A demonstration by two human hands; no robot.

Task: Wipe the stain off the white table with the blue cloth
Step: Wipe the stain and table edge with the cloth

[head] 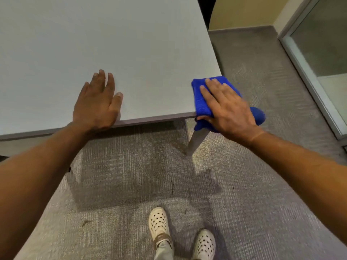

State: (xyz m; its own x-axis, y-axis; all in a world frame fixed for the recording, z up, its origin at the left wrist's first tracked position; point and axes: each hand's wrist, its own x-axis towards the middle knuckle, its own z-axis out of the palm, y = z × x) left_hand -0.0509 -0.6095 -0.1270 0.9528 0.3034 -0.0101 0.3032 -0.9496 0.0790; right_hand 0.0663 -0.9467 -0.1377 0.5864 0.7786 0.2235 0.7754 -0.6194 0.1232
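The white table [93,34] fills the upper left of the view, its near edge running across the middle. A folded blue cloth [200,96] lies on the table's near right corner and hangs over the edge. My right hand [227,107] rests on top of it, fingers spread over the cloth and thumb curled under the hanging part. Flat on the tabletop by the near edge, my left hand [97,102] lies palm down with its fingers apart and nothing in it. No stain shows on the visible tabletop.
Grey carpet [131,184] covers the floor below and right of the table. A table leg [197,141] slants down under the right corner. My feet in white perforated shoes [158,222] stand near the bottom. A glass partition [319,53] lines the right side.
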